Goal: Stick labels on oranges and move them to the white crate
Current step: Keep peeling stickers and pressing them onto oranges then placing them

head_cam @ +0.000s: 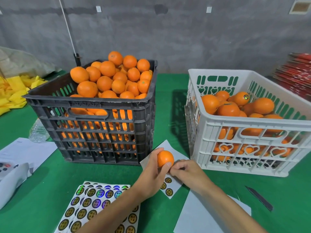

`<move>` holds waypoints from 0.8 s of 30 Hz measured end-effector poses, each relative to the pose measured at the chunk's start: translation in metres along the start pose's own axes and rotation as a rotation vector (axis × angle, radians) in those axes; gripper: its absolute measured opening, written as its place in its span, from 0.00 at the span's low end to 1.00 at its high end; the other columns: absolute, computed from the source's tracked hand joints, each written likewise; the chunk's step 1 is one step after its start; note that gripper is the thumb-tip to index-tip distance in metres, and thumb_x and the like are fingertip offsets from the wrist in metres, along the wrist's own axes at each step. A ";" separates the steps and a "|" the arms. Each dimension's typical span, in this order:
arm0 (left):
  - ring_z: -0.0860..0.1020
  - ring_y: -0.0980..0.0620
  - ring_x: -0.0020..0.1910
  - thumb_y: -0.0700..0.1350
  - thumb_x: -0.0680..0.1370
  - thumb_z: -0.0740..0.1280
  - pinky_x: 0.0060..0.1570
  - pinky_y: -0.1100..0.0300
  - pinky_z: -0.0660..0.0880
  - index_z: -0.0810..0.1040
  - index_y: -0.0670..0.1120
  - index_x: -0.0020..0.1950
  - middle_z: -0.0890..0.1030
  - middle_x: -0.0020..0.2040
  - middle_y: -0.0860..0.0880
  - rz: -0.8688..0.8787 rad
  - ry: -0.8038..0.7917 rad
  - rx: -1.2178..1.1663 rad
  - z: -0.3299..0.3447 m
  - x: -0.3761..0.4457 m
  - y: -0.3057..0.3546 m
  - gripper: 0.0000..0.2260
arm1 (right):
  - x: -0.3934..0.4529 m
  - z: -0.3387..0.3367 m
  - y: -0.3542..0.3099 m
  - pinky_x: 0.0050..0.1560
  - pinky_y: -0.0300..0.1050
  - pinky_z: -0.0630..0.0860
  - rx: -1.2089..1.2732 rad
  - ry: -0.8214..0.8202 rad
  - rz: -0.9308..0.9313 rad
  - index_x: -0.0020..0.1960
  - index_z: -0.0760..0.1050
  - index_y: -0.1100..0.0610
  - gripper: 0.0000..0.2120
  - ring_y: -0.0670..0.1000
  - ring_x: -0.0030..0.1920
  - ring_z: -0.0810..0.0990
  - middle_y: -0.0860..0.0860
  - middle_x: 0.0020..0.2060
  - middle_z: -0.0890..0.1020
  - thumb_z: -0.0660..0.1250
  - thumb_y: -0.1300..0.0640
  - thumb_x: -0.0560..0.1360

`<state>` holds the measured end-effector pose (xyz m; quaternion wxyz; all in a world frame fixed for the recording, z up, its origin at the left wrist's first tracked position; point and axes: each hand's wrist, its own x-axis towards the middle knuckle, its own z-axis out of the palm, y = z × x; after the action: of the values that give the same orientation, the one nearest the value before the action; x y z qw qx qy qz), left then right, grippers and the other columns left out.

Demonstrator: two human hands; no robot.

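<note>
My left hand (152, 174) grips an orange (165, 158) just above the green table, between the two crates. My right hand (184, 169) has its fingertips pinched against the lower side of that orange; whether a label is between them is hidden. A nearly used label sheet (168, 188) with three round labels lies under the hands. Full sheets of round shiny labels (94, 204) lie at the front left. The black crate (101, 125) is heaped with oranges. The white crate (244, 132) on the right holds several oranges, one showing a label (246, 97).
Blank backing sheets (207, 214) lie at the front right beside a dark blade-like tool (260, 198). Papers and a grey device (11, 170) sit at the left, with a crumpled plastic bottle (37, 132). Yellow bags (15, 91) and red cartons (296, 78) flank the table.
</note>
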<state>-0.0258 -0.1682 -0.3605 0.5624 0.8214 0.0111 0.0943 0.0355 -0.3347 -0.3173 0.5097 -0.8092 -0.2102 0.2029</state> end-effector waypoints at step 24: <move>0.76 0.56 0.61 0.67 0.79 0.60 0.58 0.64 0.75 0.57 0.65 0.73 0.70 0.65 0.56 -0.008 0.036 -0.012 -0.003 0.000 0.004 0.24 | -0.009 -0.001 0.020 0.50 0.44 0.77 -0.362 -0.020 -0.445 0.50 0.86 0.47 0.06 0.46 0.50 0.79 0.40 0.48 0.79 0.75 0.48 0.75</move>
<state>-0.0272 -0.1669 -0.3557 0.5674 0.8161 0.0240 0.1069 0.0306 -0.3483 -0.3344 0.3870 -0.8189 -0.4205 0.0533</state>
